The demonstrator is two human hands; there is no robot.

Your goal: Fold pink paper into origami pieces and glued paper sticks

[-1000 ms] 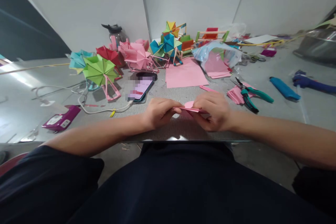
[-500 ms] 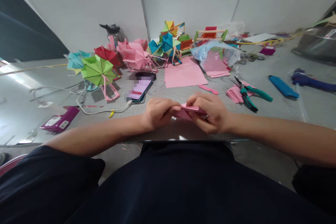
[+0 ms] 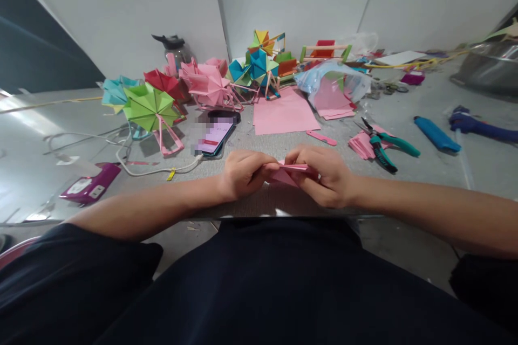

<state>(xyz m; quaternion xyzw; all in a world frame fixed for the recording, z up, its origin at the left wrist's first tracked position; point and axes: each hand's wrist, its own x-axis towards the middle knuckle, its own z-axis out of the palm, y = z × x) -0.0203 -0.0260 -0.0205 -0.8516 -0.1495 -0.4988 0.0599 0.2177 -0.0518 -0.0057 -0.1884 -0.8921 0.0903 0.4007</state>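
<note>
Between my two hands, close above the table's front edge, is a folded piece of pink paper (image 3: 285,176). My left hand (image 3: 246,173) pinches its left end between thumb and fingers. My right hand (image 3: 324,175) grips the other end, fingers curled over the layers and partly hiding them. Beyond my hands lie a pink craft knife (image 3: 321,138) and a large pink sheet (image 3: 283,113). To the right, pliers with green handles (image 3: 384,145) rest on a stack of small pink papers (image 3: 361,144).
A phone (image 3: 216,136) with a white cable lies left of centre, near a purple power strip (image 3: 91,183). Folded paper wheels, such as a green one (image 3: 151,108), line the back. A plastic bag (image 3: 334,83), a blue object (image 3: 437,133) and a glue gun (image 3: 481,124) are on the right.
My right thumb and fingers have shifted slightly on the pink paper. My left hand keeps its pinch almost unmoved.
</note>
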